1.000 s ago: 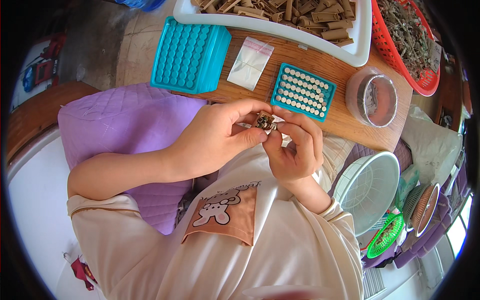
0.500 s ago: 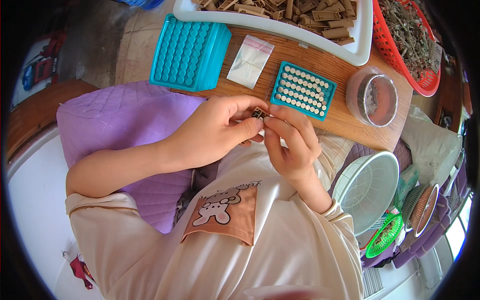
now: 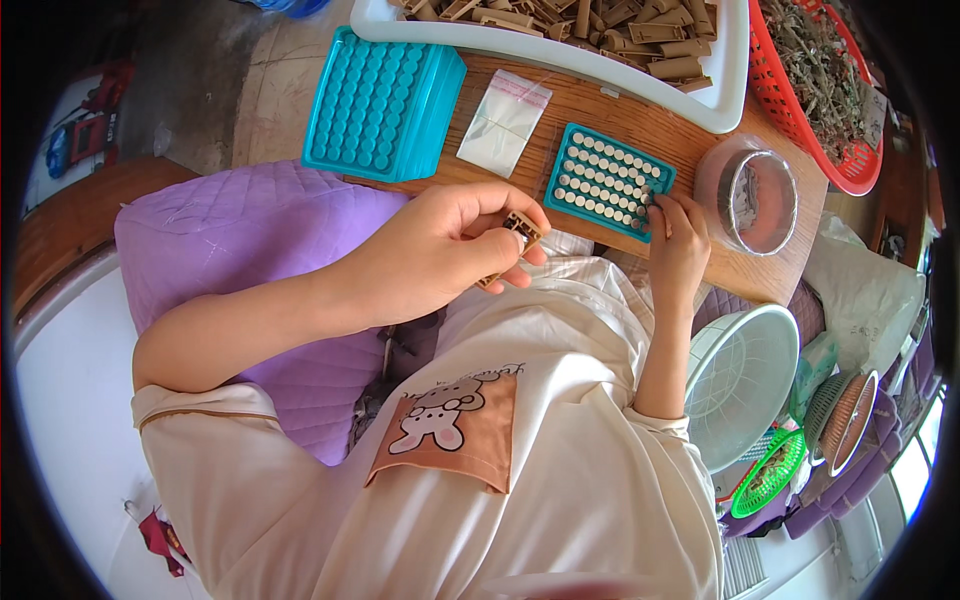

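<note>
Currently my left hand (image 3: 455,240) grips a small brown part (image 3: 521,229), right hand (image 3: 679,240) bunched at teal tray (image 3: 598,225), can't tell if holding anything; pale sack (image 3: 858,282) bears faint writing.

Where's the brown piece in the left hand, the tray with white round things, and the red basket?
Brown piece (image 3: 524,227): head view, on its upper end.
Tray (image 3: 598,222): head view, on its near rim.
Red basket (image 3: 782,92): head view, on its holed wall.
</note>
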`<state>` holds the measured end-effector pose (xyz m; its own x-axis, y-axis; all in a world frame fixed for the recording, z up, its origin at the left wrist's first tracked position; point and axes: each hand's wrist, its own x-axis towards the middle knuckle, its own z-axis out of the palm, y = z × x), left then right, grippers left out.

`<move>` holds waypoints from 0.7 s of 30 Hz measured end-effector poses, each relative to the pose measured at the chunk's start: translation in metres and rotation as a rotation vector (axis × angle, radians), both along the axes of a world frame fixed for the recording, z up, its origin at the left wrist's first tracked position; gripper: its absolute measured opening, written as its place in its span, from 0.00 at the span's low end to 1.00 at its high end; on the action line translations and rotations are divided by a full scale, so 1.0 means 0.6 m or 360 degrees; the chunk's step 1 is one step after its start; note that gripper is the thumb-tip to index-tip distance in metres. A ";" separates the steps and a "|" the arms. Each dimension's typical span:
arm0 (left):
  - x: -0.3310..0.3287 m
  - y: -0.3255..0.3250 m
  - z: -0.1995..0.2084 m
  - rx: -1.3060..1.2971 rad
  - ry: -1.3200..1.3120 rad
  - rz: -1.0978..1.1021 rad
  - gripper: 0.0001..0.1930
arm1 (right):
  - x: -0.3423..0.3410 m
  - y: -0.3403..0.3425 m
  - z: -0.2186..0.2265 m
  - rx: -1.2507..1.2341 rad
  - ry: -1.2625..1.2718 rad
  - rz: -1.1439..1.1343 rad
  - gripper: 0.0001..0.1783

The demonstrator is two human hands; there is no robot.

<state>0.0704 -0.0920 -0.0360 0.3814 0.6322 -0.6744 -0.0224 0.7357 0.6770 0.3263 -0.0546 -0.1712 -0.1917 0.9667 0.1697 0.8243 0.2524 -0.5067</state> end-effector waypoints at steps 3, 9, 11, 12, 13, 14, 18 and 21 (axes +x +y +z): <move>0.000 -0.003 -0.005 -0.0008 -0.0027 0.0003 0.11 | -0.003 0.002 0.001 -0.0019 -0.0061 0.0020 0.05; 0.003 -0.003 -0.003 -0.0026 -0.0048 0.0069 0.13 | -0.051 -0.009 0.067 -0.0087 0.0545 -0.0258 0.05; 0.004 -0.006 -0.003 -0.0012 -0.0044 0.0054 0.14 | -0.078 -0.025 0.095 0.0266 0.0804 0.0025 0.08; 0.005 -0.006 -0.003 0.0032 -0.0048 0.0056 0.15 | -0.097 -0.038 0.108 0.0231 0.0964 0.0109 0.09; 0.006 -0.007 -0.003 0.0078 -0.0047 0.0059 0.15 | -0.117 -0.049 0.117 0.0196 0.1127 0.0197 0.10; 0.007 -0.009 -0.004 0.0079 -0.0046 0.0053 0.15 | -0.130 -0.053 0.120 0.0236 0.1142 0.0283 0.11; 0.004 -0.012 -0.005 0.0227 -0.0067 0.0107 0.18 | -0.157 -0.063 0.125 0.0286 0.1149 0.0424 0.10; 0.003 -0.011 -0.004 0.0212 -0.0033 0.0109 0.18 | -0.163 -0.068 0.120 0.0298 0.1187 0.0461 0.10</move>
